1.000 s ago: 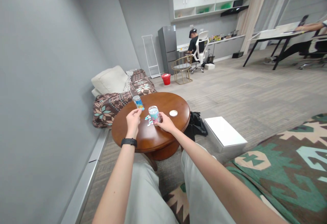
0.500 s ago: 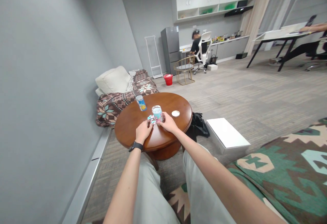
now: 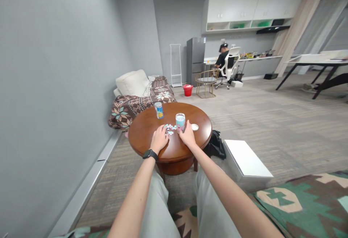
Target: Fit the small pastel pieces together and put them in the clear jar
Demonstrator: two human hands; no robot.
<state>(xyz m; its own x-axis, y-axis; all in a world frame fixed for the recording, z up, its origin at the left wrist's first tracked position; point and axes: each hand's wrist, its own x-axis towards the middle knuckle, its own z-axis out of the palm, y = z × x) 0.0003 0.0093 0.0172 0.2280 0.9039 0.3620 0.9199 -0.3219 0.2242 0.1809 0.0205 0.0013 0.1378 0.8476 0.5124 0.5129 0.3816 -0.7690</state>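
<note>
on the round wooden table point(image 3: 146, 136), the blue can point(image 3: 159, 111) stands upright toward the far left side. nearer, the left hand point(image 3: 160, 139) reaches palm down, fingertips at the small puzzle pieces point(image 3: 170, 127); whether they pinch one i cannot tell. right of the scattered pieces is the clear jar point(image 3: 179, 121), upright, with the right hand point(image 3: 187, 135) closed around its side, apart from the left. the white lid point(image 3: 195, 126) lies just beyond.

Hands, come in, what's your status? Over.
Right hand gripping jar. Left hand at small pieces. White lid lies close beside right hand, blue can farther off.
</note>
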